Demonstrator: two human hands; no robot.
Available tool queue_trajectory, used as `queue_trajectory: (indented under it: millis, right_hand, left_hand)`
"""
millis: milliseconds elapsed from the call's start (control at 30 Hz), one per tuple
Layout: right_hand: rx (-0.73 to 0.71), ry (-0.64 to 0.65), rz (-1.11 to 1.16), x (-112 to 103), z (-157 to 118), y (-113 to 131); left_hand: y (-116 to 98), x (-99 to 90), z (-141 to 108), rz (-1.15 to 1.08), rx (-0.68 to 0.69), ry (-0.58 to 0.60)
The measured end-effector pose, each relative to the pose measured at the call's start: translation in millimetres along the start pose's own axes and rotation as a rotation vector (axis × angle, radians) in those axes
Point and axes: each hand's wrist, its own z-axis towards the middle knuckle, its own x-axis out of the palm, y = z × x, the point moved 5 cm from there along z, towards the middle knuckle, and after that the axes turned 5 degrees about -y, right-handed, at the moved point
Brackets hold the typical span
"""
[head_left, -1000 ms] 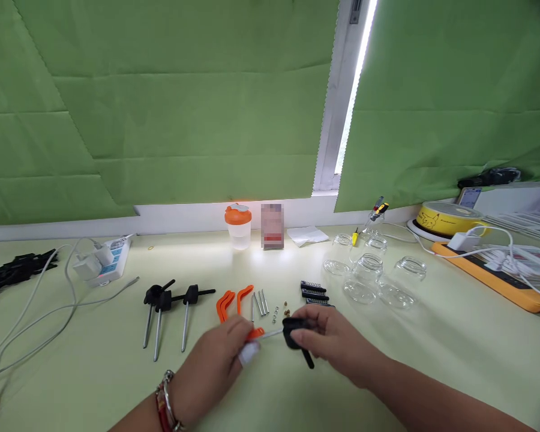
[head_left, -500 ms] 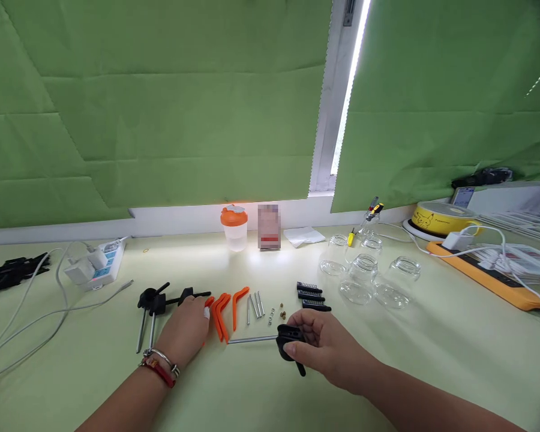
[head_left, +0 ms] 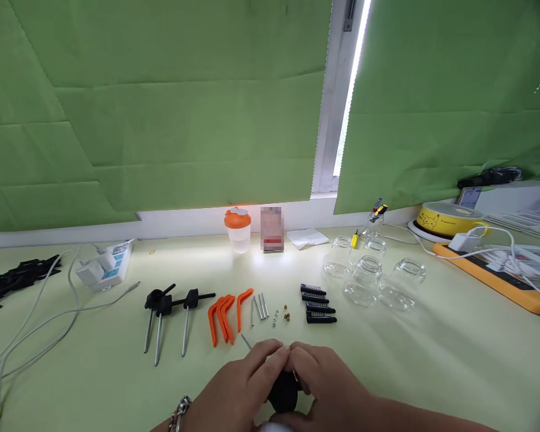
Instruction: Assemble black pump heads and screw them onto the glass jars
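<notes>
In the head view, my left hand point(head_left: 247, 384) and my right hand point(head_left: 326, 384) meet near the front of the table, both closed around a black plastic head with a metal rod point(head_left: 283, 393). The rod's thin tip pokes out beyond my left fingers; much of the head is covered by both hands. Ahead of them lie bent orange levers point(head_left: 225, 318), several metal bolts point(head_left: 263, 306), small nuts point(head_left: 275, 318) and little brass-coloured pieces point(head_left: 287, 317). Several black tubes with springs point(head_left: 319, 309) lie beyond my right hand. Three similar black heads with rods point(head_left: 164, 306) rest to the left.
Upside-down glass jars point(head_left: 362, 282) stand at the right, near screwdrivers point(head_left: 378, 210) and an orange power strip point(head_left: 499, 279). An orange-lidded cup point(head_left: 238, 231) and a box point(head_left: 272, 230) stand at the back. White cables point(head_left: 49, 312) and a white power strip point(head_left: 117, 264) lie left.
My left hand has left the orange levers and come right to join my right hand at the black head. My right hand has drawn the head closer to me.
</notes>
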Motion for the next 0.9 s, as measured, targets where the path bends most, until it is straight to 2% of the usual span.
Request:
queue_trajectory:
  millis: [100,200,333,433,500,567,600,633,667,700,733,800,833,900]
  right_hand:
    - [-0.195,-0.012,-0.070,9.9,-6.6,5.5]
    - [-0.347,-0.126,-0.183,6.1,-9.5,13.3]
    - [-0.275,-0.222,-0.082,-13.3,-3.7,20.5]
    - [-0.196,-0.188,0.010,-24.1,0.4,22.8]
    - [-0.161,-0.150,0.036,-26.7,0.5,21.9]
    - [-0.129,-0.120,0.034,-26.1,-0.8,18.9]
    - [-0.115,-0.105,0.024,-24.5,-1.6,17.0]
    - [-0.107,-0.084,0.013,-22.1,-2.3,15.2]
    - [-0.104,-0.062,-0.002,-19.2,-2.8,13.6]
    - [-0.105,-0.037,-0.021,-15.9,-3.1,12.3]
    - [-0.113,-0.010,-0.041,-12.4,-3.3,11.3]
    - [-0.135,0.050,-0.076,-5.7,-3.1,9.6]
    - [-0.144,0.079,-0.088,-2.7,-3.0,8.6]
    - [-0.155,0.131,-0.105,2.3,-2.8,6.4]
  left_hand:
    - [-4.4,0.8,1.5,-0.101,-0.024,0.007]
    - [-4.8,-3.1,1.4,-0.117,-0.009,-0.017]
    - [-4.3,-4.7,-1.9,0.104,0.068,-0.028]
    - [2.5,-10.7,-6.1,0.350,0.119,-0.098]
    - [14.0,-24.8,-9.1,0.451,0.084,-0.182]
    - [33.4,-52.3,-12.7,0.537,-0.057,-0.310]
    - [48.1,-71.1,-16.2,0.604,-0.217,-0.379]
    - [65.0,-93.3,-23.0,0.682,-0.440,-0.467]
    - [83.1,-116.1,-34.2,0.776,-0.722,-0.540]
    - [99.4,-135.7,-46.5,0.826,-0.958,-0.574]
    - [114.6,-151.3,-57.8,0.829,-1.118,-0.579]
    - [144.5,-172.1,-79.5,0.817,-1.313,-0.522]
    - [159.4,-177.2,-90.8,0.793,-1.374,-0.487]
    - [188.4,-175.9,-111.2,0.686,-1.430,-0.383]
